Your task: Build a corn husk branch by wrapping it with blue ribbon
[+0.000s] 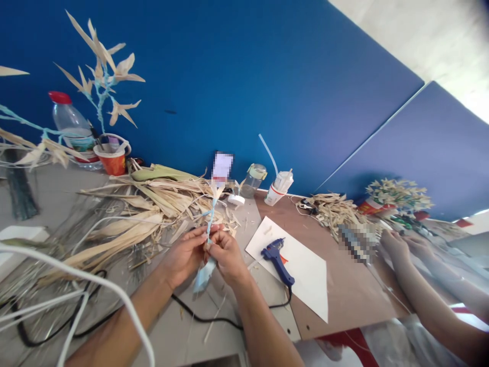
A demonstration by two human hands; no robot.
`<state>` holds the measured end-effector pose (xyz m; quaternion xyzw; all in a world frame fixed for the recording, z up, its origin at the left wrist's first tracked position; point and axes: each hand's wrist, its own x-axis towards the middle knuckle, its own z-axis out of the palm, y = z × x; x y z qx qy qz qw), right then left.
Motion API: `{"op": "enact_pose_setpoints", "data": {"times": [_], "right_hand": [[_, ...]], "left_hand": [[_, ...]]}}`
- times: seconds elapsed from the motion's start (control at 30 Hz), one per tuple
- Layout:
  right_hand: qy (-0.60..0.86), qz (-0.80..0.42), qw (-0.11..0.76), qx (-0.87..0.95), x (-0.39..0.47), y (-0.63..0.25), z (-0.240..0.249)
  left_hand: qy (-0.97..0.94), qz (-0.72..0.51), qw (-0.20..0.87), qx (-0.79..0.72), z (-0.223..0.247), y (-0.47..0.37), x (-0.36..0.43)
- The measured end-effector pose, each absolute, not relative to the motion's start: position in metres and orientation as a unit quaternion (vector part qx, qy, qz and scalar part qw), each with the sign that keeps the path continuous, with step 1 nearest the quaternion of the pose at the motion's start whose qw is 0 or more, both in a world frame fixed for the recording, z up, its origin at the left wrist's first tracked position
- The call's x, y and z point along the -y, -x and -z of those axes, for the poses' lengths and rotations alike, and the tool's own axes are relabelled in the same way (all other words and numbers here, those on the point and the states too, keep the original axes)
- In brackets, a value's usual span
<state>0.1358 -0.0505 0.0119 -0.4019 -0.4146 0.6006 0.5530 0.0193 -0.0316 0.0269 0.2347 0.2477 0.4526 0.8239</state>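
A thin stem wrapped in light blue material, with pale husk petals at its top, stands upright between my two hands. My left hand has its fingers closed around the stem from the left. From the right, my right hand pinches the stem lower down, thumb and index finger together. A loose piece of light blue material hangs just below my fingers. Right of my hands, a blue glue gun lies on a white sheet.
Dried husks and thin wires cover the left side. A bottle, an orange cup, a phone, a jar and a white cup line the blue partition. At right are another person's hands. Black cable crosses the front.
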Motion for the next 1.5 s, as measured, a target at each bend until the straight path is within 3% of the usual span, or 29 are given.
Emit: {"op": "enact_pose_setpoints", "data": {"times": [0.47,0.63,0.83,1.1,1.5], "right_hand": [[0.44,-0.553,0.528,0.472,0.052,-0.135,-0.021],[0.441,-0.551,0.533,0.467,0.052,-0.138,-0.021],[0.41,-0.596,0.533,0.438,0.053,-0.14,-0.02],[0.353,-0.676,0.514,0.392,0.058,-0.136,-0.028],[0.329,-0.723,0.473,0.382,0.06,-0.135,-0.029]], "left_hand": [[-0.29,-0.465,0.769,-0.33,-0.032,-0.013,0.035],[-0.292,-0.42,0.809,-0.289,-0.027,-0.014,0.036],[-0.246,-0.371,0.864,-0.234,-0.028,-0.017,0.035],[-0.211,-0.507,0.799,-0.246,-0.034,-0.016,0.03],[-0.219,-0.457,0.824,-0.255,-0.03,-0.013,0.03]]}}
